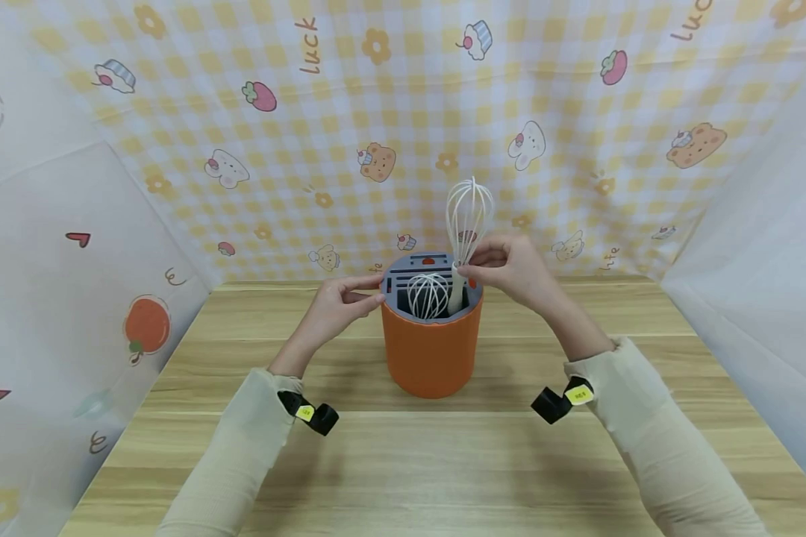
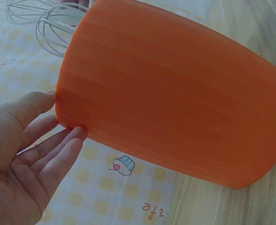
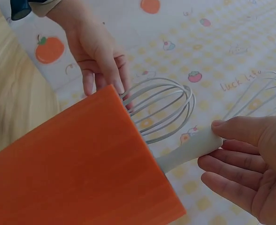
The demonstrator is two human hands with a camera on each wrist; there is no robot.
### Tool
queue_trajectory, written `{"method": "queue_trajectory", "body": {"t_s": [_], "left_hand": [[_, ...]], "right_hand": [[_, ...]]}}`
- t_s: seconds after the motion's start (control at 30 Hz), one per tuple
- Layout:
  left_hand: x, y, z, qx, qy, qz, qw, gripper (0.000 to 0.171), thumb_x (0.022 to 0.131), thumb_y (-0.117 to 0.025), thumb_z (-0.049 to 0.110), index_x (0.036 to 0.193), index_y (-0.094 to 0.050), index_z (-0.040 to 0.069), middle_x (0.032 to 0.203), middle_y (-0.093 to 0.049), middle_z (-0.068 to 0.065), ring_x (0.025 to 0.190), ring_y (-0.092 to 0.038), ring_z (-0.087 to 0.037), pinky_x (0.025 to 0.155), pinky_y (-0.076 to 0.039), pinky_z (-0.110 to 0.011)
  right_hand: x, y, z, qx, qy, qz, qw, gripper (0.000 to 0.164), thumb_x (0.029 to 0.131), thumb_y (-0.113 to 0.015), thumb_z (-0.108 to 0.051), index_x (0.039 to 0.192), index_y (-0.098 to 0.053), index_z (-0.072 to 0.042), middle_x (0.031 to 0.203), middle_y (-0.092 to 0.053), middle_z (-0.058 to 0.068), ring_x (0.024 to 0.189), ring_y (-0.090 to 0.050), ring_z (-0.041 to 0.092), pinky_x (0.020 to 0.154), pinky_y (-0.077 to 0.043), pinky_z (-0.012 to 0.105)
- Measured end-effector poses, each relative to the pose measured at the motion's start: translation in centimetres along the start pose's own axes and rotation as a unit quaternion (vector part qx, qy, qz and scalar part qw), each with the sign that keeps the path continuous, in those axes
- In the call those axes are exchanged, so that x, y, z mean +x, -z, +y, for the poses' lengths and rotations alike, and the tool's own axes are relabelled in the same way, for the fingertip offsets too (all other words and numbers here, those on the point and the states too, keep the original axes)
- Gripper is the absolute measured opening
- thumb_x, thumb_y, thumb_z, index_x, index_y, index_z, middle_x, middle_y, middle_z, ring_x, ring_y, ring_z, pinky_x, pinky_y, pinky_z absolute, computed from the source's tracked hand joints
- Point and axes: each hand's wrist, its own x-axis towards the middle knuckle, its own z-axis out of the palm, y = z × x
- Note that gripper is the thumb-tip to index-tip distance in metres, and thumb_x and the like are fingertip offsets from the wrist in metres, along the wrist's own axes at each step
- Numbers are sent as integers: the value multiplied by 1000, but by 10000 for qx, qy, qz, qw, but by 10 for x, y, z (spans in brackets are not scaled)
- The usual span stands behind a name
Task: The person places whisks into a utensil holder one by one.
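An orange utensil holder with a grey slotted top stands upright on the table. My left hand rests its thumb and fingertips against the left side of its rim; in the left wrist view, the fingers look fairly relaxed at that edge. My right hand pinches a large whisk between thumb and fingers at the top of its pale handle. The whisk stands wires up, its handle's lower end hidden inside the holder. A smaller whisk sits beside it, wire loops showing in the opening.
The holder stands on a wood-grain table, toward its back edge. Behind it hangs a yellow checked cloth with cartoon prints. White cloth hangs at the sides. Both wrists carry small black cameras.
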Motion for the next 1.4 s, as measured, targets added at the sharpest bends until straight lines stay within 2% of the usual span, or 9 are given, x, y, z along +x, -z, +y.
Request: {"method": "queue_trajectory", "body": {"t_s": [0.17, 0.37, 0.57, 0.67, 0.8, 1.1, 1.27, 1.4], "left_hand": [[0, 0, 0, -1, -24, 0, 10000, 40, 85, -67, 20, 123, -60, 11, 122, -59, -6, 93, -64, -21, 78, -51, -44], [1, 0, 0, -13, -17, -11, 10000, 40, 85, -67, 20, 124, -60, 11, 122, -59, -6, 97, -62, -31, 77, -52, -39], [1, 0, 0, 72, 7, -10, 10000, 40, 85, -67, 21, 124, -60, 11, 121, -59, -5, 92, -65, -20, 75, -53, -34], [1, -1, 1, 57, 0, -13, 10000, 40, 85, -67, 21, 123, -60, 11, 120, -59, -6, 92, -65, -20, 76, -53, -36], [1, -2, 1, 14, -20, -13, 10000, 40, 86, -67, 20, 123, -60, 10, 121, -59, -7, 94, -64, -24, 78, -52, -41], [0, -1, 3, 70, -43, -11, 10000, 40, 86, -66, 19, 124, -59, 9, 122, -58, -9, 93, -64, -23, 75, -53, -35], [0, -1, 1, 39, 12, 7, 10000, 40, 86, -67, 19, 124, -60, 10, 121, -59, -8, 96, -63, -27, 77, -52, -39], [0, 0, 1, 63, -1, -12, 10000, 40, 86, -67, 20, 124, -60, 10, 121, -59, -8, 96, -63, -28, 76, -53, -36]], "right_hand": [[-1, -3, 4, -103, -73, -77, 9999, 23, 78, -74, -12, 95, -68, 4, 85, -68, 13, 74, -66, 15, 65, -53, 25], [-2, -8, 11, -148, -18, -153, 9998, 20, 79, -73, -9, 93, -68, 4, 84, -68, 14, 74, -66, 19, 63, -53, 25], [-3, -10, 15, -289, -21, -270, 9992, 21, 79, -73, -8, 94, -68, 5, 86, -67, 14, 77, -66, 22, 66, -52, 25], [-4, -10, 16, -363, -3, -306, 9989, 21, 79, -72, -7, 95, -67, 6, 86, -67, 15, 79, -65, 23, 66, -52, 25], [-5, -7, 16, -407, -5, -407, 9983, 21, 79, -71, -4, 95, -66, 7, 87, -67, 16, 81, -65, 26, 67, -52, 25], [-9, 4, 14, -538, -194, -871, 9946, 28, 79, -71, -5, 103, -64, 9, 93, -66, 17, 88, -64, 27, 74, -52, 31], [-11, 10, 15, -504, -189, -995, 9936, 31, 79, -70, -3, 107, -63, 9, 94, -66, 19, 89, -64, 28, 75, -52, 31], [-13, 15, 14, -467, -275, -1077, 9927, 38, 80, -70, -2, 114, -59, 10, 98, -66, 20, 91, -64, 29, 75, -53, 31]]}}
